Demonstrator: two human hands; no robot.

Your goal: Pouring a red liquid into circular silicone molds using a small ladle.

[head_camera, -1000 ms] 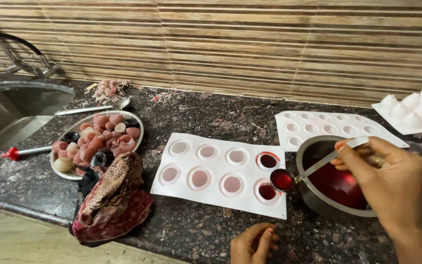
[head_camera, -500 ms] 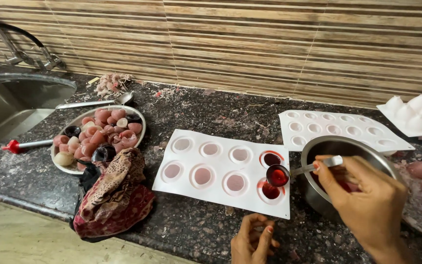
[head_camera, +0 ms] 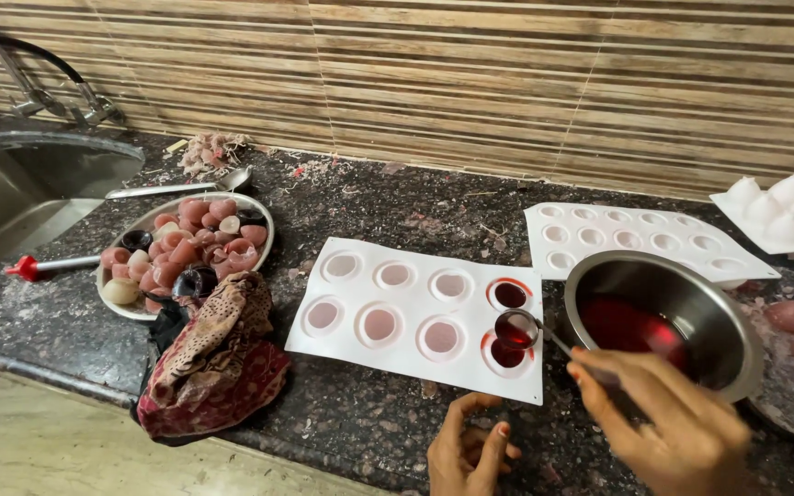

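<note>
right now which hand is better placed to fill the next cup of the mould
Right. The right hand holds the spoon of red liquid over the mould, beside the bowl. The left hand is empty, on the counter.

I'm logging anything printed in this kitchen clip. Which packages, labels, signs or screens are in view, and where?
None: no package, label, sign or screen shows.
The nearest to packaging are plain, unprinted white moulds:
White mould tray: centre of the counter, rectangular, round cavities, two filled dark red.
Second white mould tray: behind the steel bowl, rectangular, cavities empty.
White domed mould: right edge, turned bumps-up.
</note>
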